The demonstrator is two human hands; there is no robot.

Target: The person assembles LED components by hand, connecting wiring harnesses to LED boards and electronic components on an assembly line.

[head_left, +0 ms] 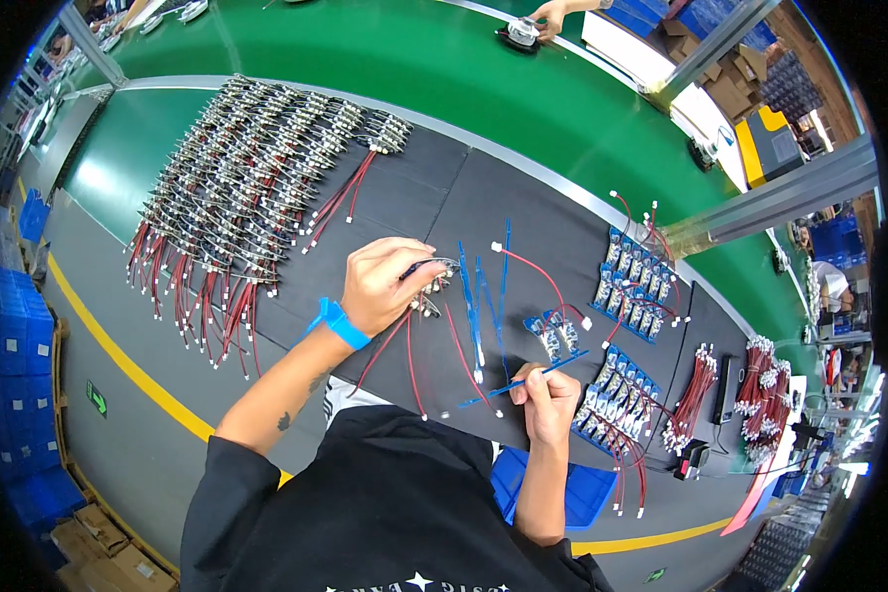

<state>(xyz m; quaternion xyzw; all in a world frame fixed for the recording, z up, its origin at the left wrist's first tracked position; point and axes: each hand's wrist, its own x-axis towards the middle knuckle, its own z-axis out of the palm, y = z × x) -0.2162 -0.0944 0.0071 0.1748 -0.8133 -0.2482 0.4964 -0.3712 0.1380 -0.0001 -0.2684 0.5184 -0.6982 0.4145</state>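
Observation:
My left hand [390, 281], with a blue band round its wrist, is closed on small circuit boards [429, 301] from which red wires hang down. The fingers cover part of them. Between the thumb and fingers of my right hand [547, 400] is a thin blue strip [570, 360], slanting up to the right. More narrow blue strips [471, 306] lie on the black mat [405, 202] between my hands. Just beyond my right hand sits a small blue panel of boards [553, 335], near a red cable with white plugs [533, 264].
Dense rows of finished-looking boards with red leads [247, 168] cover the mat's left. To the right are blue board panels [629, 286] and red cable bundles [694, 400]. A green conveyor [444, 89] runs behind; another person's hand [551, 17] touches a device there.

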